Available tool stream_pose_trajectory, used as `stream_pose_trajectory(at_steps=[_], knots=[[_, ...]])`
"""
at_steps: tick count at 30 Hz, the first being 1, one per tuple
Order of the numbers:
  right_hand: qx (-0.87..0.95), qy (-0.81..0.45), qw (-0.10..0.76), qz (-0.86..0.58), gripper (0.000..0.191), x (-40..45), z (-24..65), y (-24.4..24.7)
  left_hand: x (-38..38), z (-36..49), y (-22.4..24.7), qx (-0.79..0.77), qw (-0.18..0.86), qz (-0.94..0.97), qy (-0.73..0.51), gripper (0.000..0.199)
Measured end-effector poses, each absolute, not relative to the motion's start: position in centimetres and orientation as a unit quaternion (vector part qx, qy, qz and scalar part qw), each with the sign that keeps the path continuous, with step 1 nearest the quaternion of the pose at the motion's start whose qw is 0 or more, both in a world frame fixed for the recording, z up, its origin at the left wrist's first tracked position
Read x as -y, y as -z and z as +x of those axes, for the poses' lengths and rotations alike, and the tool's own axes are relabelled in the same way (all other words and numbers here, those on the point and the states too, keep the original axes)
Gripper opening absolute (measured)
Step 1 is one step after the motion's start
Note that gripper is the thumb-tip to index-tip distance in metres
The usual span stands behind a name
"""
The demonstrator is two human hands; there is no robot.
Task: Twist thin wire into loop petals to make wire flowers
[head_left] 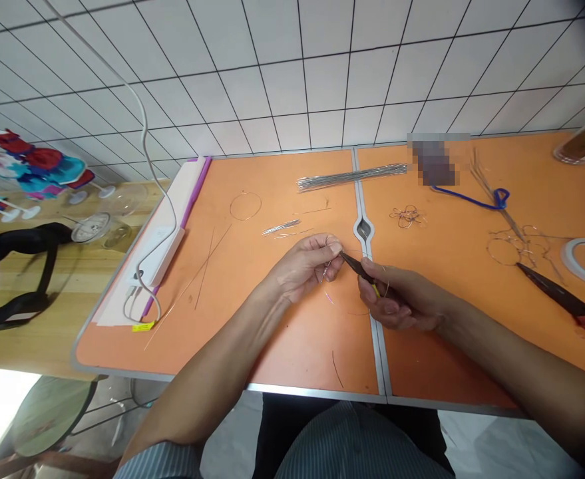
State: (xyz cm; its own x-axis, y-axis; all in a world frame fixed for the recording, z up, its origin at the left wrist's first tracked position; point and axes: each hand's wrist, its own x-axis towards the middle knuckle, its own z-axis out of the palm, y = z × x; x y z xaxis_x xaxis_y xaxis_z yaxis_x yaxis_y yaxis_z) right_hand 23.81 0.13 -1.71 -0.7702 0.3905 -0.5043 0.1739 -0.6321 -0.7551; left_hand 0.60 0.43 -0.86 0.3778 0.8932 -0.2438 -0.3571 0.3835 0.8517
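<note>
My left hand [312,263] is closed in a pinch on a thin wire [327,269], at the middle of the orange folding table [292,359]. My right hand [404,299] is wrapped around a small pair of pliers [356,265] with dark pointed jaws and a bit of yellow at the handle. The plier tips meet the wire at my left fingertips; whether the jaws are clamped is too small to tell. Fine wire loops hang by both hands. Under them lies a short pinkish piece [329,298].
Behind my hands lie a long wire bundle [352,177], a short bundle [281,227], a wire ring [245,206] and a wire tangle [407,216]. A corded power strip [160,256] lies left. Right are a red-handled tool [562,296], a white ring-shaped roll [566,256] and blue wire [466,197].
</note>
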Motion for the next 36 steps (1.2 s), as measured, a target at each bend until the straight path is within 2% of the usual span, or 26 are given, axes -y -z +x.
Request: stream_pose_trajectory(at_steps=[2, 4, 7, 9, 10, 12, 14, 20, 25, 30, 36], knots=[[0.435, -0.838, 0.058, -0.325, 0.067, -0.3, 23.9, 1.7, -0.5, 0.5, 0.7, -0.364, 0.749, 0.367, -0.415, 0.037], [0.540, -0.754, 0.090, -0.364, 0.069, -0.3, 24.0, 1.6, -0.5, 0.3, 0.5, -0.377, 0.741, 0.375, -0.410, 0.036], [0.755, -0.431, 0.179, -0.461, 0.068, 0.3, 24.1, 1.4, -0.4, 0.3, 0.4, -0.409, 0.721, 0.385, -0.407, 0.033], [0.819, -0.201, 0.205, -0.497, 0.067, 0.9, 24.0, 1.4, -0.3, 0.4, 0.4, -0.422, 0.715, 0.383, -0.405, 0.032], [0.830, -0.127, 0.203, -0.503, 0.066, 1.1, 24.0, 1.5, -0.3, 0.4, 0.4, -0.425, 0.714, 0.381, -0.406, 0.032], [0.838, -0.059, 0.195, -0.506, 0.063, 1.3, 23.9, 1.6, -0.1, 0.5, 0.4, -0.427, 0.713, 0.376, -0.411, 0.033], [0.841, -0.076, 0.204, -0.495, 0.061, 1.1, 23.9, 1.7, -0.1, 0.5, 0.3, -0.423, 0.712, 0.375, -0.417, 0.035], [0.811, -0.324, 0.219, -0.436, 0.058, 0.1, 24.4, 1.6, -0.1, 0.5, 0.2, -0.414, 0.709, 0.383, -0.424, 0.034], [0.747, -0.454, 0.202, -0.442, 0.058, -0.1, 24.9, 1.8, -0.1, 0.4, 0.2, -0.418, 0.702, 0.388, -0.427, 0.032], [0.716, -0.508, 0.189, -0.439, 0.057, -0.3, 25.2, 2.1, -0.2, 0.4, 0.3, -0.421, 0.700, 0.389, -0.426, 0.031], [0.712, -0.518, 0.188, -0.435, 0.059, -0.3, 25.1, 2.0, -0.1, 0.5, 0.2, -0.420, 0.700, 0.384, -0.432, 0.031]])
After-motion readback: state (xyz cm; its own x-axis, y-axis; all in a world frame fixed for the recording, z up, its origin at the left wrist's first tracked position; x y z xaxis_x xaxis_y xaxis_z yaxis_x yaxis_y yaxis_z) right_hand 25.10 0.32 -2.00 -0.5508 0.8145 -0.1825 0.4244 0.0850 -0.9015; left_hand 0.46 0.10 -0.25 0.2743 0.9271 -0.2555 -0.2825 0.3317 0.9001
